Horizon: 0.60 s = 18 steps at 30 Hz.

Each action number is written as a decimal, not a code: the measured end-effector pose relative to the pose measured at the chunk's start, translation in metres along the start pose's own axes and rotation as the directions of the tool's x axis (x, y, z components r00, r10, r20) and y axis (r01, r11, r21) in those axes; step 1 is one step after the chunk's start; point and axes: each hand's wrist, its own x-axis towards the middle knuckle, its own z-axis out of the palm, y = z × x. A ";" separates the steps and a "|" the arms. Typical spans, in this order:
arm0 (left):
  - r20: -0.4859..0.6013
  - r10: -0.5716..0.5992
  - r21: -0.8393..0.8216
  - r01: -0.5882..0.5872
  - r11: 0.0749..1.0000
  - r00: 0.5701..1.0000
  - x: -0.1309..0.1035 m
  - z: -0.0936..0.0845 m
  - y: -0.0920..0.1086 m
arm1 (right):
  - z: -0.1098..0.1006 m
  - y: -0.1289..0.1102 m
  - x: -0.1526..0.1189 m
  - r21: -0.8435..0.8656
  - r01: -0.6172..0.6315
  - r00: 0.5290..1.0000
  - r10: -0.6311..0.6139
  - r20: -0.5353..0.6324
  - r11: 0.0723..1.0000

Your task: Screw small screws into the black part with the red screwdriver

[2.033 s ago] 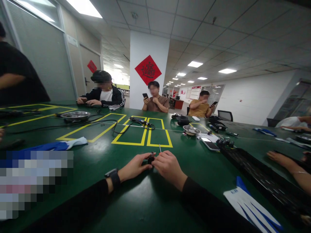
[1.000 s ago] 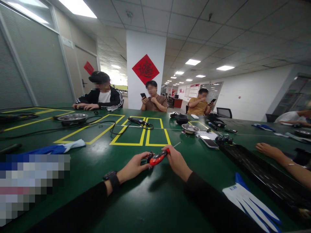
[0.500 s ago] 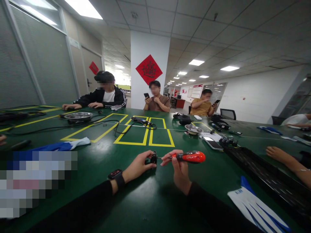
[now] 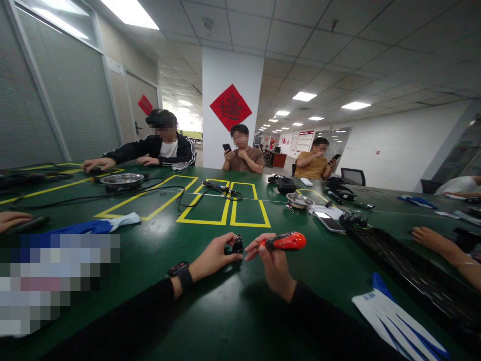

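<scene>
My left hand (image 4: 216, 256) pinches a small black cylindrical part (image 4: 238, 244) with a shiny metal top, held upright near the table surface. What kind of part it is, I cannot make out. In my right hand (image 4: 276, 265) is a red and black screwdriver (image 4: 286, 241), lying nearly level with its handle end to the right. Its shaft points left at the side of the black part and is mostly hidden by my fingers. Whether the tip touches the part is too small to tell. A dark smartwatch (image 4: 181, 273) sits on my left wrist.
The green table (image 4: 210, 311) carries yellow tape rectangles. Gloves (image 4: 398, 321) and a long black tray (image 4: 406, 271) lie right, near a phone (image 4: 328, 222) and a metal bowl (image 4: 299, 200). Another bowl (image 4: 122, 179) and cables are left. Several people sit around the table.
My right hand and the screwdriver have shifted left, closer to the black part. My left hand has stayed put. Across the table, a person's hand has moved left.
</scene>
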 end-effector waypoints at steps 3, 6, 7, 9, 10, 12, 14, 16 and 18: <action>0.009 -0.008 -0.011 0.008 1.000 1.000 0.000 -0.001 0.002 | 0.001 -0.002 0.001 0.023 -0.010 1.000 0.010 0.000 1.000; 0.007 -0.010 -0.001 0.010 1.000 1.000 0.000 -0.001 0.003 | 0.001 -0.004 0.002 0.081 -0.026 0.999 0.028 -0.023 0.996; 0.002 -0.009 0.009 0.009 1.000 1.000 0.000 -0.001 0.003 | 0.001 -0.005 0.003 0.098 -0.028 0.999 0.031 -0.035 0.995; -0.011 -0.001 0.028 0.001 1.000 1.000 0.000 -0.001 0.003 | 0.001 -0.007 0.004 0.117 -0.035 0.998 0.041 -0.047 0.992; -0.014 0.005 0.035 -0.004 0.999 1.000 0.000 -0.001 0.003 | 0.002 -0.008 0.004 0.120 -0.039 0.998 0.045 -0.045 0.992; -0.019 0.013 0.043 -0.013 0.999 1.000 0.000 -0.001 0.003 | 0.002 -0.010 0.005 0.116 -0.047 0.998 0.050 -0.026 0.992; -0.017 0.016 0.045 -0.015 0.999 1.000 0.000 -0.001 0.003 | 0.002 -0.010 0.006 0.101 -0.051 0.999 0.050 0.008 0.994; -0.013 0.015 0.043 -0.014 0.999 1.000 0.000 -0.001 0.003 | 0.003 -0.010 0.006 0.084 -0.055 0.998 0.051 0.042 0.995; -0.013 0.016 0.035 -0.016 0.999 1.000 0.000 -0.001 0.003 | 0.004 -0.009 0.005 0.069 -0.056 0.997 0.052 0.058 0.996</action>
